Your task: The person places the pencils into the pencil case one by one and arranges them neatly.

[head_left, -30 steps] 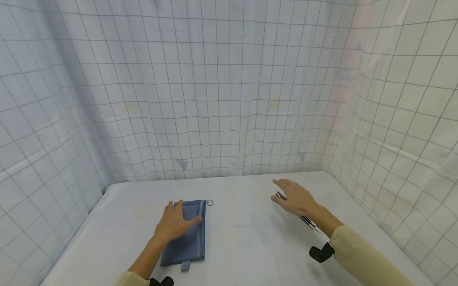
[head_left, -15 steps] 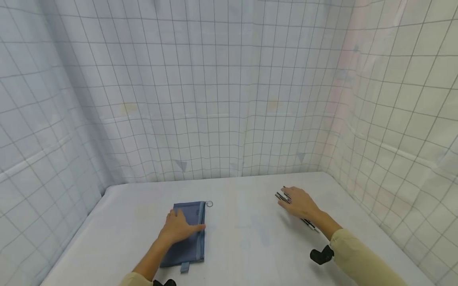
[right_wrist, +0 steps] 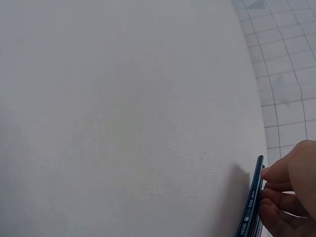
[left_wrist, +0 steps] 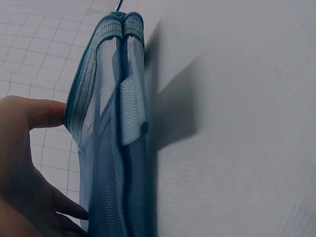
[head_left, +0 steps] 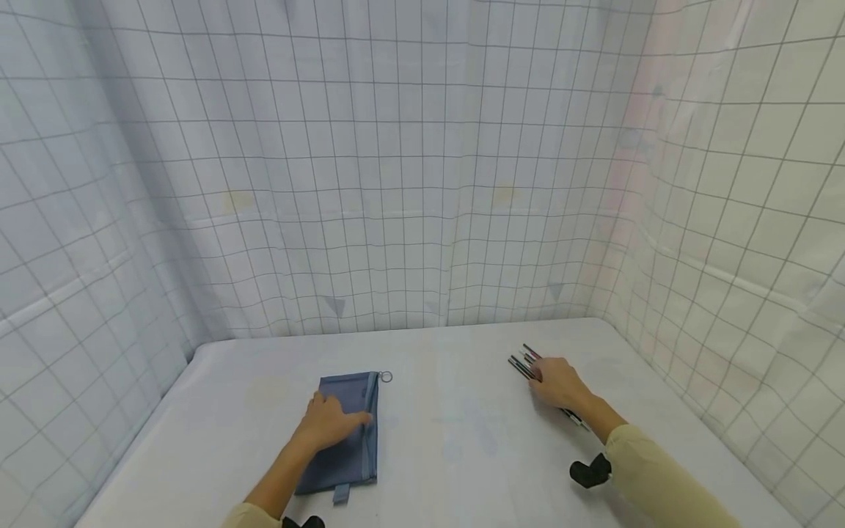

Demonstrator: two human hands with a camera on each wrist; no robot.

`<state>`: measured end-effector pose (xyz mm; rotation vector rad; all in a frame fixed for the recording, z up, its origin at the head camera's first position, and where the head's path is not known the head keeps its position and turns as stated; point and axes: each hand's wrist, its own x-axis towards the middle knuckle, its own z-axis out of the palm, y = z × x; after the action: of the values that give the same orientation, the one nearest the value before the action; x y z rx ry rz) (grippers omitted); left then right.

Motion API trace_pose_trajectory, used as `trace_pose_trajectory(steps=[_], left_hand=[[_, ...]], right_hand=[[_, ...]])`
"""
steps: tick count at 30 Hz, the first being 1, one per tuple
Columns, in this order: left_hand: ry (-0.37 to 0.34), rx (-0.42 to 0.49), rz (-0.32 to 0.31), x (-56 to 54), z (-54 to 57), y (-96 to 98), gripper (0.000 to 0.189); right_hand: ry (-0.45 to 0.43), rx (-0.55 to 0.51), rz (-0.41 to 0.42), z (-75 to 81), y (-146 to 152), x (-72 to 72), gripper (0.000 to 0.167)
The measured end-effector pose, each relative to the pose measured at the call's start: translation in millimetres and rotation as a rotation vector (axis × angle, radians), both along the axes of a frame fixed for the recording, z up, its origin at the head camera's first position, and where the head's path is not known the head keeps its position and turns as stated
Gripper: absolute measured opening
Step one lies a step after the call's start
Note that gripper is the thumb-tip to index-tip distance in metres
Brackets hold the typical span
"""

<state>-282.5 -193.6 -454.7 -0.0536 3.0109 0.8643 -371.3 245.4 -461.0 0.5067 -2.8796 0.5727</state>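
Observation:
A blue zippered pouch [head_left: 346, 460] lies flat on the left of the white table, with a metal ring [head_left: 386, 377] at its far corner and a small fabric tab at its near end. My left hand [head_left: 326, 423] rests on it, fingers relaxed on its face. In the left wrist view the thumb [left_wrist: 45, 113] touches the zipper side. Over on the right, several slim pens [head_left: 521, 367] lie in a slanted bundle. My right hand [head_left: 560, 385] grips them around the middle, covering that part. Its thumb and fingers meet a dark pen with white lettering [right_wrist: 250, 207] in the right wrist view.
The white tabletop [head_left: 449, 425] stretches between the two hands. White grid-patterned curtains [head_left: 396, 220] hang at the back and along both sides. A black wrist mount [head_left: 590, 471] sits at the right cuff.
My right hand has come down onto the pens and its fingers have curled round them. The left hand has settled onto the pouch, slightly lower in the head view.

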Motion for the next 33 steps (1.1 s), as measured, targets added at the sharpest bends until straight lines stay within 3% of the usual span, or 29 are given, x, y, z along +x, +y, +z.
trace_pose_trajectory(steps=[10,25,33], left_hand=[[-0.005,0.063,0.012,1.5,-0.6,-4.2,0.099],[-0.013,0.088,-0.017,0.5,1.1,-8.2,0.095],[-0.021,0.103,-0.024,1.8,1.7,-9.4,0.097]], right_hand=[[0.023,0.061,-0.044,-8.5,-2.3,-6.6,0.008],[0.045,0.134,-0.053,-3.0,-12.5,-7.8,0.009],[-0.009,0.059,-0.106,-4.6,-6.3,-10.4,0.015]])
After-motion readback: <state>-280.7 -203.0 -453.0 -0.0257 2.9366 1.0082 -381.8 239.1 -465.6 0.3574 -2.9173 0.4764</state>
